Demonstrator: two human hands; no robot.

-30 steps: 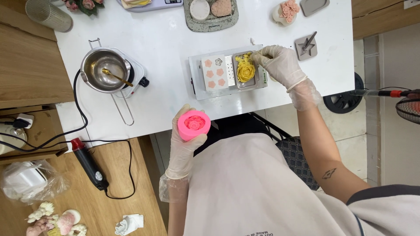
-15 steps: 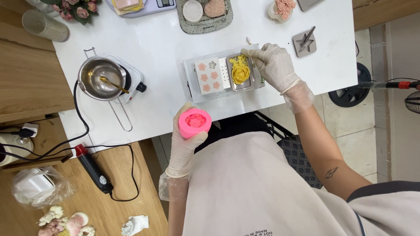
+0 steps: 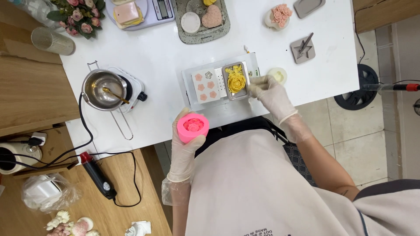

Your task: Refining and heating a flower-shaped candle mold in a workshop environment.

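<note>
Beside the tray (image 3: 192, 94), a metal tin (image 3: 236, 81) holds a yellow flower; right hand (image 3: 270, 92) pinches its edge, left hand (image 3: 186, 144) grasps a pink mould (image 3: 193, 127).

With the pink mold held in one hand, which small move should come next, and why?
Probably bring the pink mold, held up by the left hand, over to the metal tin with the yellow flower. The right hand is already at the tin's edge, while the mold is off the table.

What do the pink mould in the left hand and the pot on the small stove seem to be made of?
Pink mould: probably silicone, since it is matte, thick-walled and evenly bright pink; the left hand holds it. Pot: metal, likely stainless steel, with a shiny grey reflective surface and a wire handle.
</note>
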